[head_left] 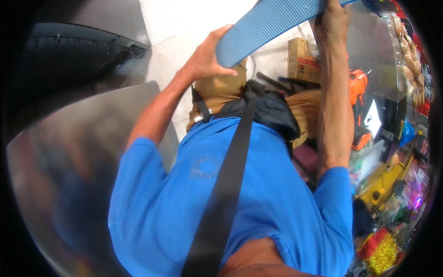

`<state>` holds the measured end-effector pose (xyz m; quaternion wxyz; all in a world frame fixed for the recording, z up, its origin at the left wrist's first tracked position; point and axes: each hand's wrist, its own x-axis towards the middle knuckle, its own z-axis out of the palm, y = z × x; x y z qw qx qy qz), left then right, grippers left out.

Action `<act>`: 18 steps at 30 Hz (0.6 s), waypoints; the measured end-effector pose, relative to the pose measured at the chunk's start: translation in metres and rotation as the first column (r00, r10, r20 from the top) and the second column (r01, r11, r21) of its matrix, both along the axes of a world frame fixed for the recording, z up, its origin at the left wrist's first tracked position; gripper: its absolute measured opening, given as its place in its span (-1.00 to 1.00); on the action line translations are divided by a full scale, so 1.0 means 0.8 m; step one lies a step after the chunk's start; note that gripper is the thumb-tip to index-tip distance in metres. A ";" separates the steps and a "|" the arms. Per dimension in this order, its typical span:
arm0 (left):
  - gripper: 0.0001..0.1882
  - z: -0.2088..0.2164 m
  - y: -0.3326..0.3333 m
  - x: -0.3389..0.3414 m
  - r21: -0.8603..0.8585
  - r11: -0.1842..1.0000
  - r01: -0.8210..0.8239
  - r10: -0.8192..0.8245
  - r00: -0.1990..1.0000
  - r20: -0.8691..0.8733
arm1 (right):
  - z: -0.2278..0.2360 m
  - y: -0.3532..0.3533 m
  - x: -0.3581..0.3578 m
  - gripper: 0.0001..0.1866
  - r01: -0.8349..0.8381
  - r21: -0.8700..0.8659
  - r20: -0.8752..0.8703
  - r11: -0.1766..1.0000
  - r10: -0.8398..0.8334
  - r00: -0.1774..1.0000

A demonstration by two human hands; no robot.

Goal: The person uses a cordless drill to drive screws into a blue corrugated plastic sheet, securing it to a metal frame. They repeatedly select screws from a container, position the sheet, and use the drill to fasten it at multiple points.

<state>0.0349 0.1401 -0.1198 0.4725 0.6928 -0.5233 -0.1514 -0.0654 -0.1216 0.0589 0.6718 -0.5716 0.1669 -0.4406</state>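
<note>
A long blue panel with fine ribs is raised in front of me at the top of the view, slanting up to the right. Its lower left end sits in the crook of my left hand, with the thumb below and the fingers along the edge. Toward the panel's upper right part, my right hand is closed on it; some of those fingers are hidden. The panel's far edge runs out of view.
An orange cordless drill stands right of my forearm. Past my knees is a cardboard box on the pale floor. Grey metal surfaces flank my left side. A cluttered bench with a yellow tool lies to the right.
</note>
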 end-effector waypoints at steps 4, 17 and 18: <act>0.11 0.004 0.018 -0.037 -0.006 0.984 -0.176 0.175 0.983 -0.058 | 0.012 0.005 -0.008 -0.62 0.103 0.058 -0.061 0.993 -0.100 0.993; -0.13 0.231 0.001 0.038 -0.188 0.977 -0.104 0.107 0.994 0.005 | 0.063 -0.103 -0.105 -0.57 0.201 0.361 -0.312 0.911 -0.086 0.946; -0.12 0.235 -0.012 0.037 -0.221 0.971 -0.093 0.089 0.996 -0.028 | 0.067 -0.100 -0.112 -0.46 0.132 0.319 -0.268 0.938 -0.044 0.962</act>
